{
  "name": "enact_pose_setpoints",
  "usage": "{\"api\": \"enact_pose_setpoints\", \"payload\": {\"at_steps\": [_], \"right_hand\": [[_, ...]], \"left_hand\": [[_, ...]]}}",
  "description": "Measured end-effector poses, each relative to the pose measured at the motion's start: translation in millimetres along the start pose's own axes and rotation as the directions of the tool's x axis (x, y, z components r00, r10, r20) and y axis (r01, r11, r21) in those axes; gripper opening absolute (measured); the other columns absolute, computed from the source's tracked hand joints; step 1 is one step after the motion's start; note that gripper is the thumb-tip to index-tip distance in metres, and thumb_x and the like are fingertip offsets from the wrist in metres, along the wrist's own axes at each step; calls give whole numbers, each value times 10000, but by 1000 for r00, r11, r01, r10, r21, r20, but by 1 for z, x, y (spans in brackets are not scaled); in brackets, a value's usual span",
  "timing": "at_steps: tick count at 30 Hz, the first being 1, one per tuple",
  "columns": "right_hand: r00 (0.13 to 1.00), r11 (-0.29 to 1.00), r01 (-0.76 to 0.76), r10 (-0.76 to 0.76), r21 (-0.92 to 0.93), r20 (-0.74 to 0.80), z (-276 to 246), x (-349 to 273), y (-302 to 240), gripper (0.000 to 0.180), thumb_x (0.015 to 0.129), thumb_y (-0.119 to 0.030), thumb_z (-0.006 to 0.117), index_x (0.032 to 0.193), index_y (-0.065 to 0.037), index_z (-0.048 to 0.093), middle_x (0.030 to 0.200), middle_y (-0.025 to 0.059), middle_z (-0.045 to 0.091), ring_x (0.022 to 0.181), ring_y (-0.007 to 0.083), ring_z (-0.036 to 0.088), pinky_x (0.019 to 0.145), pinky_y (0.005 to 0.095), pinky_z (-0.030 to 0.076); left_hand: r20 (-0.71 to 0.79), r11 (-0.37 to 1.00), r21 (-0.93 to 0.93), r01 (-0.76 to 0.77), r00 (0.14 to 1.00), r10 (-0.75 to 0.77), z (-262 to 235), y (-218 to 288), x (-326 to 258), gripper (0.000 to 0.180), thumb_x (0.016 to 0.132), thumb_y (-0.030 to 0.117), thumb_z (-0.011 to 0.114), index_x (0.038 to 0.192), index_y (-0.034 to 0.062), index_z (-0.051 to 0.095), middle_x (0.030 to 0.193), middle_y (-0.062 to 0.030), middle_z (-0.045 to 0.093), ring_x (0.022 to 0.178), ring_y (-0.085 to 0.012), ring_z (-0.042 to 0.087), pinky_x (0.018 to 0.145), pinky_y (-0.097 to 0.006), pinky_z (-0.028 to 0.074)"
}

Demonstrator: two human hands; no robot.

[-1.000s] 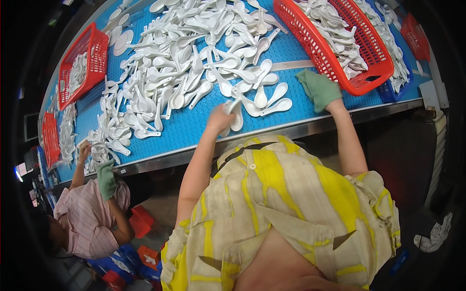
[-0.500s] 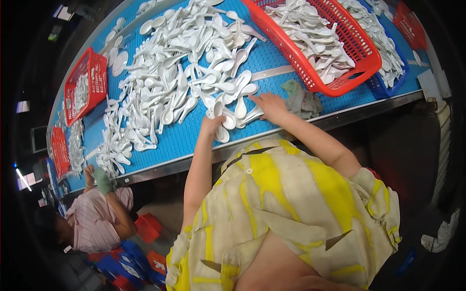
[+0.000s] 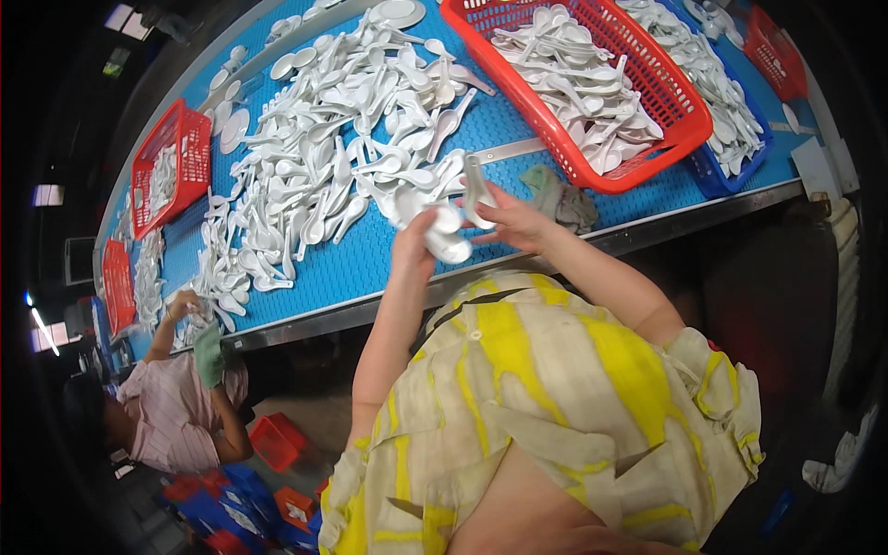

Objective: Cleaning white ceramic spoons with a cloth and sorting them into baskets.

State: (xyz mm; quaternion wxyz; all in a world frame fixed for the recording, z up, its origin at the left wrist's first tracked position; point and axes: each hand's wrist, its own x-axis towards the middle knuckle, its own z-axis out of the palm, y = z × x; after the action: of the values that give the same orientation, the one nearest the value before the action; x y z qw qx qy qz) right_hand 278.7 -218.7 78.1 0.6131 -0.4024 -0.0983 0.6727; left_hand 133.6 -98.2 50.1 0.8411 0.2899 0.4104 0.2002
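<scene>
A small stack of white ceramic spoons sits gripped in the left hand, held just above the near edge of a blue conveyor belt. Beside it, the right hand pinches a single white spoon upright between closed fingers. A grey-green cloth lies on the belt just right of that hand. Loose white spoons cover the belt beyond. A red basket of spoons sits to the right. At far left, another person's hand touches spoons near two more red baskets.
</scene>
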Motion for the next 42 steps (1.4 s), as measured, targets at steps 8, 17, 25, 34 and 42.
{"api": "enact_pose_setpoints", "payload": {"at_steps": [8,17,25,34,42], "right_hand": [[963,986,166,-160,8,-217,-19,-9,-19,535,740,-153,663,1202,-83,401,1011,71,557,845,209,591,546,349,522],[877,733,388,-479,559,20,-73,-56,-120,755,781,-590,429,1253,-7,342,1229,209,444,888,204,602,696,268,530],[988,599,128,-143,-790,52,-56,-45,-34,463,788,-229,604,1208,-80,478,1133,94,547,970,201,554,800,303,455],[836,402,161,-540,-901,-91,-129,-3,6,279,663,12,555,918,-91,598,946,102,553,923,276,540,802,308,424],[841,-327,264,-382,-907,382,-44,80,0,593,618,-160,703,1168,-212,487,1270,65,415,1120,280,426,939,387,350]], "left_hand": [[401,959,222,-173,913,72,102,8,-16,821,790,681,296,1329,64,238,1332,-133,322,1206,-236,342,976,-401,267],[357,-188,932,-309,698,621,24,-11,63,475,619,279,731,1019,80,572,977,-120,542,938,-286,510,792,-364,430],[425,-423,881,-212,748,509,-21,-24,62,246,640,221,699,854,129,622,832,-58,562,802,-246,540,647,-355,439],[422,-240,904,-353,660,621,-24,-11,41,205,645,102,664,836,95,590,856,-69,568,825,-264,530,689,-380,423],[610,-492,786,-374,594,524,-33,28,83,389,639,47,641,1014,102,552,1011,-92,546,971,-282,493,790,-401,408]]}}
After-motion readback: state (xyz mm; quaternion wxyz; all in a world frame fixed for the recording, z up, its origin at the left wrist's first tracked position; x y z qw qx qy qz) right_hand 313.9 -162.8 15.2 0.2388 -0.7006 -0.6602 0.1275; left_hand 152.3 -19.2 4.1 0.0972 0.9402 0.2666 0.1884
